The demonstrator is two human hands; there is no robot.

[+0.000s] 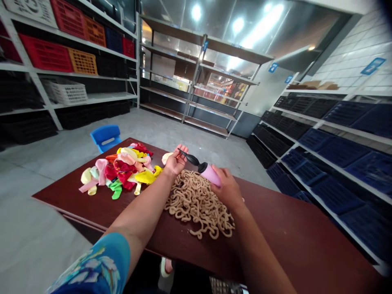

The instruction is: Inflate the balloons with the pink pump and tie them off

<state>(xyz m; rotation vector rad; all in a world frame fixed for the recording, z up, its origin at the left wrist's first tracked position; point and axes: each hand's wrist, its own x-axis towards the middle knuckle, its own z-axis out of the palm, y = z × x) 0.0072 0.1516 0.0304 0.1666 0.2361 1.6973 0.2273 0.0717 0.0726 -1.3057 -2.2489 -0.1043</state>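
Note:
My right hand (pixel 228 188) grips the pink body of a hand pump (pixel 210 172) whose black nozzle (pixel 187 157) points left. My left hand (pixel 175 162) is at the nozzle tip, fingers pinched around something small and orange, likely a balloon neck; it is mostly hidden. Under both hands lies a heap of tan, curly uninflated balloons (pixel 199 206) on the dark brown table (pixel 290 241). A pile of mixed coloured deflated balloons (pixel 122 171) lies just left of my left hand.
A blue plastic chair (pixel 106 136) stands beyond the table's far left corner. Shelving with red, orange and white crates (pixel 61 53) lines the left wall; racks of dark blue bins (pixel 337 155) run along the right. Grey concrete floor lies between.

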